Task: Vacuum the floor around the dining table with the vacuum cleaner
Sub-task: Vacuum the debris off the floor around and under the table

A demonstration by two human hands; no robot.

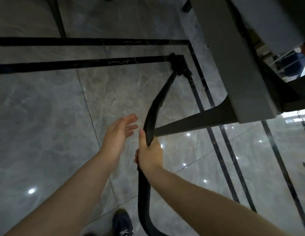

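- The right hand (151,155) is wrapped around the black wand (154,113) of the vacuum cleaner, thumb lying up along it; that grip looks meant to steer and push the tool with one arm.
- The left hand (120,132) hangs free just beside the wand, fingers straight and loosely spread, touching nothing; it seems ready to steady the wand or simply kept out of the way.
- The wand slopes forward and down from the grip to the brush head (180,66), which sits on the floor (46,116) at the inner corner of the dark inlaid border strips (80,63), close to the table (233,65).
- Below the grip the hose (145,201) curves back towards the person and out of view; the machine's body is not visible.
- A dark table leg (196,121) slants just behind the wand, so the head is probably being worked along the table's edge.
- The floor is glossy grey marble-look tile, reflecting ceiling lights.
- A dark shoe (122,222) stands at the bottom edge; chair legs (186,5) show at the far side.
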